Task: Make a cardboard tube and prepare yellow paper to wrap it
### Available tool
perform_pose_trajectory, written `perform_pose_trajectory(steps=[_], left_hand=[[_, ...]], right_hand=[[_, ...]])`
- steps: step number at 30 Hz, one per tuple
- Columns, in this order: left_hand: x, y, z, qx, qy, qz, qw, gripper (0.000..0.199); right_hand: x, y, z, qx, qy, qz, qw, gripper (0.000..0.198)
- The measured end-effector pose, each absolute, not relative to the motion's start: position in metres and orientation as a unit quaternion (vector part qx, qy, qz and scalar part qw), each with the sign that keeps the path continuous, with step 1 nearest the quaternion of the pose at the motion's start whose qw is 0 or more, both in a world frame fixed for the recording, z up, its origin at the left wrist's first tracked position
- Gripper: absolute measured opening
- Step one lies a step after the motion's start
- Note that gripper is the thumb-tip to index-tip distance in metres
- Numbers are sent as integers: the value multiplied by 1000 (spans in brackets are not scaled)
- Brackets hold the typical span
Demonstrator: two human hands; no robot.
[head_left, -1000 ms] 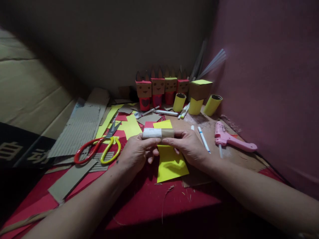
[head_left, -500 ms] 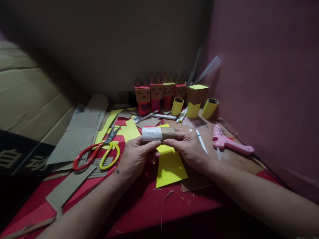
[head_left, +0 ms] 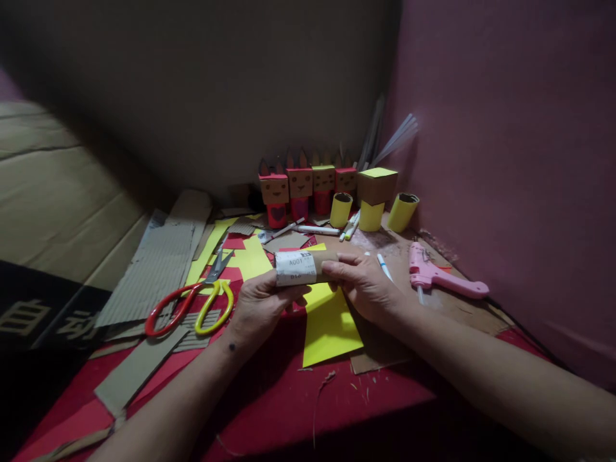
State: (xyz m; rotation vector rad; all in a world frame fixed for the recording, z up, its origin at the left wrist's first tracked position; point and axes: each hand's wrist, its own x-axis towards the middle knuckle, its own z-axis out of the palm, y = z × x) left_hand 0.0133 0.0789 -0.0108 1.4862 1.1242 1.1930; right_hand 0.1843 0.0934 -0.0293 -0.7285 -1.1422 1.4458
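Currently your L hand (head_left: 260,307) & R hand (head_left: 369,287) are closed on opp. ends of the tube (head_left: 294,268), above yellow paper (head_left: 332,337) twd the surface's (head_left: 283,404) front edge; glue gun (head_left: 440,276) nr R edge.

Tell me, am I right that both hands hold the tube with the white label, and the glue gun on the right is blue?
Not quite: the head view shows the glue gun is pink, not blue. The left hand and right hand do hold the white-labelled tube.
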Motion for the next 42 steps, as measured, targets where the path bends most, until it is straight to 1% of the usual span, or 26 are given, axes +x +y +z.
perform_pose_trajectory(steps=[5,7,9,11,12,13,15,16,18,21,25,28,30,33,35,37,39,40,42], left_hand=[[11,81,-10,585,450,426,524,16],[10,82,-11,585,452,408,535,19],[10,81,-11,586,463,398,532,21],[11,81,-11,588,473,391,527,24],[11,80,-11,589,473,386,529,25],[11,79,-11,590,471,379,534,25],[12,77,-11,588,469,368,548,23],[12,76,-10,584,470,364,553,22],[13,74,-9,576,476,366,555,22],[14,70,-7,567,470,390,553,19],[14,66,-4,571,449,413,549,13],[15,66,-3,582,431,425,543,11],[16,67,-2,583,420,439,540,9],[16,69,-2,577,421,457,530,10],[14,70,-3,590,428,446,520,10],[12,72,-5,635,426,426,483,8],[8,74,-7,704,404,411,416,6],[7,75,-8,738,387,400,381,7],[5,76,-9,787,362,375,329,8]], right_hand=[[184,94,-33,-342,-496,595,532,20],[184,91,-30,-380,-521,546,534,25],[185,87,-25,-430,-566,414,569,31],[186,84,-20,-435,-649,232,580,42],[187,83,-18,-413,-702,152,560,47],[187,82,-18,-385,-752,94,526,48],[187,83,-20,-342,-823,37,452,41],[187,84,-23,-332,-840,28,428,38],[187,87,-28,-324,-849,31,416,39],[186,86,-31,-316,-846,43,427,40],[184,80,-30,-304,-839,37,450,32],[182,77,-28,-298,-832,48,465,33],[183,77,-27,-298,-824,62,477,39],[184,77,-26,-328,-797,91,498,59],[185,80,-28,-345,-783,144,497,67],[186,83,-32,-347,-774,215,484,71],[186,87,-37,-355,-775,256,457,74],[186,89,-39,-363,-781,255,440,74],[186,90,-41,-379,-799,228,407,65]])
